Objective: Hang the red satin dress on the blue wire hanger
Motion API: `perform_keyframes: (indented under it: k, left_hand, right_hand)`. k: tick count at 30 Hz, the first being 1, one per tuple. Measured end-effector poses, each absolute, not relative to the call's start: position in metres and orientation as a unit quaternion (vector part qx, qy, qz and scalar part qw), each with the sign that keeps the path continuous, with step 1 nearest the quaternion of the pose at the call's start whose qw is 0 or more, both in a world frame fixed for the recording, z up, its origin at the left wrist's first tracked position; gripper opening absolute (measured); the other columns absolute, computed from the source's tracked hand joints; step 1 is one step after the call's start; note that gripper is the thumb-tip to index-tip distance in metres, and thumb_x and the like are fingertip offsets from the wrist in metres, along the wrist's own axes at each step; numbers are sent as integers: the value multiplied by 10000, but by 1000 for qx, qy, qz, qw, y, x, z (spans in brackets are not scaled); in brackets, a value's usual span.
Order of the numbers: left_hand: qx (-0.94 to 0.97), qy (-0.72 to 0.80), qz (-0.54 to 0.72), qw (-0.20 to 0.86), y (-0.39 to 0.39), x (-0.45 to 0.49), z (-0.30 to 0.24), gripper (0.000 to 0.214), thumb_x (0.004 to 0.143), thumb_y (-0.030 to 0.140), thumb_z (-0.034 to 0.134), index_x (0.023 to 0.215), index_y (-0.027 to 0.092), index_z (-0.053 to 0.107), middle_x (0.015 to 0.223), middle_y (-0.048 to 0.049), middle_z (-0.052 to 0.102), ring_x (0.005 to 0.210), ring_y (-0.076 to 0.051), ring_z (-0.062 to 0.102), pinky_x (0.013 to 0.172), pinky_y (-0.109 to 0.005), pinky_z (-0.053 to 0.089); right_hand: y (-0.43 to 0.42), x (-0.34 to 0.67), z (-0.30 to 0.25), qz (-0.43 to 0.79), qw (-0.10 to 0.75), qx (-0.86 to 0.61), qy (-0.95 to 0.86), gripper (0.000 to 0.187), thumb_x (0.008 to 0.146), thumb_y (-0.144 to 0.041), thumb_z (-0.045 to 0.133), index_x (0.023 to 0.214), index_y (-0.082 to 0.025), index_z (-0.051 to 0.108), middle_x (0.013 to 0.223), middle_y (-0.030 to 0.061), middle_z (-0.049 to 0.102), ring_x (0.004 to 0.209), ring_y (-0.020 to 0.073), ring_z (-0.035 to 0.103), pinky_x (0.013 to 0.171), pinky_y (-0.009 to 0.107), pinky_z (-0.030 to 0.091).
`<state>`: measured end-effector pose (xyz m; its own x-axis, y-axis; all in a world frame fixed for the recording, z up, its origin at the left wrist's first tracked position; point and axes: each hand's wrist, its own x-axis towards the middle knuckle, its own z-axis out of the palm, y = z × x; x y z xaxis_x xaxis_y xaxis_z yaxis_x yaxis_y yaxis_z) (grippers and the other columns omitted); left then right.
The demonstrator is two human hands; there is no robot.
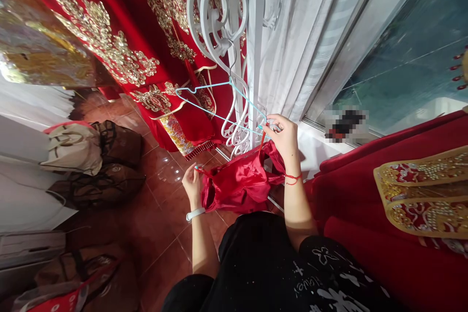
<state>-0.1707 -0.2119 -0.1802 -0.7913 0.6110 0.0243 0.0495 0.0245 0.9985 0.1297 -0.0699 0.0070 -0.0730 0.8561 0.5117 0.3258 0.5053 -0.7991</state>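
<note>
Between red costumes (122, 14), the left hand (190, 185) pinches a satin garment (241, 183), the right hand (284, 134) its strap (263, 141) at a hanger's (248, 100) corner; bags (120, 146) line the floor (161, 209).

Upper left: red gowns (120, 19), heavy gold sequin sprays; shimmering gold-silver cloth (44, 39) beside them. Top centre: white scrollwork frame (253, 48). Behind it, pale folded drape (307, 24), then dark glass pane (402, 58). Right: red cloth (347, 175), gold-edged beaded panel (427, 195) on it. Left: cream bag (73, 148) touching brown bags (106, 185) on glossy reddish tile floor (161, 224). Lower left corner: bright red bag (54, 302), partly under clear plastic.
</note>
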Motion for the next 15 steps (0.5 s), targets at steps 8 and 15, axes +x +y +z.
perform_keyframes:
  k: [8, 15]
  left_hand:
    - [221, 645, 705, 194, -201, -174, -130, 1012, 791, 452, 811, 1650, 117, 395, 916, -75, 788, 609, -125, 655, 544, -214, 509]
    - [334, 584, 731, 111, -165, -200, -41, 1137, 821, 285, 813, 1726, 192, 132, 869, 9, 748, 562, -70, 615, 525, -161, 461]
  right_hand:
    - [-47, 144, 21, 145, 518, -466, -703, 227, 736, -163, 644, 913, -238, 765, 824, 17, 684, 694, 178, 572, 686, 313, 428]
    - [2, 179, 46, 134, 457, -406, -780, 307, 654, -89, 618, 874, -237, 774, 768, -11, 658, 660, 154, 520, 680, 292, 404]
